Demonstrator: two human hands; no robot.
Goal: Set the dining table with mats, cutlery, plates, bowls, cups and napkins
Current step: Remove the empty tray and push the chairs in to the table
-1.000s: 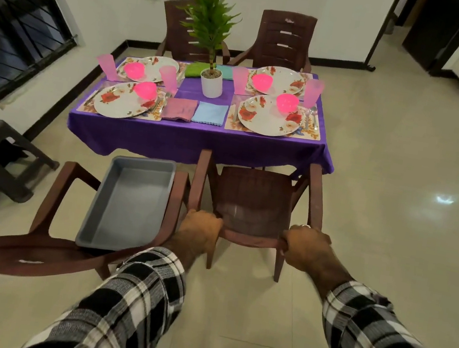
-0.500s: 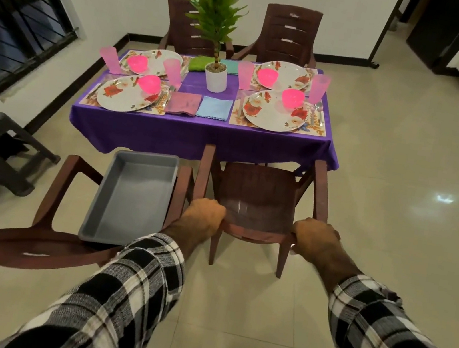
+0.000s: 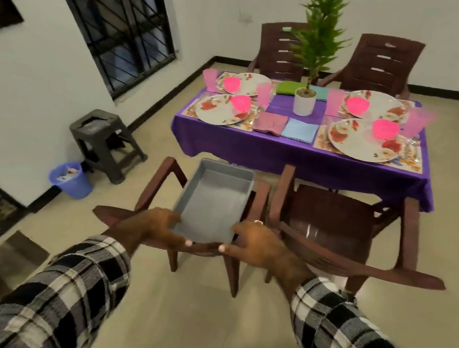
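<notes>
The tray's (image 3: 212, 201) near corners are gripped by the left hand (image 3: 153, 226) and right hand (image 3: 256, 244); at 12 o'clock, 4 plates (image 3: 360, 139) are laid on the counter (image 3: 285, 152).

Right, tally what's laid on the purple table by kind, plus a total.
Plates: 4
Pink bowls: 4
Pink cups: 4
Placemats: 4
Napkins: 4 (pink, blue, green, teal)
Potted plant: 1
Total: 21
Cutlery lies beside the near plates, too blurred to count.

Home dining room: set table (image 3: 300, 158), plastic chairs (image 3: 332, 220), barred window (image 3: 112, 11).
</notes>
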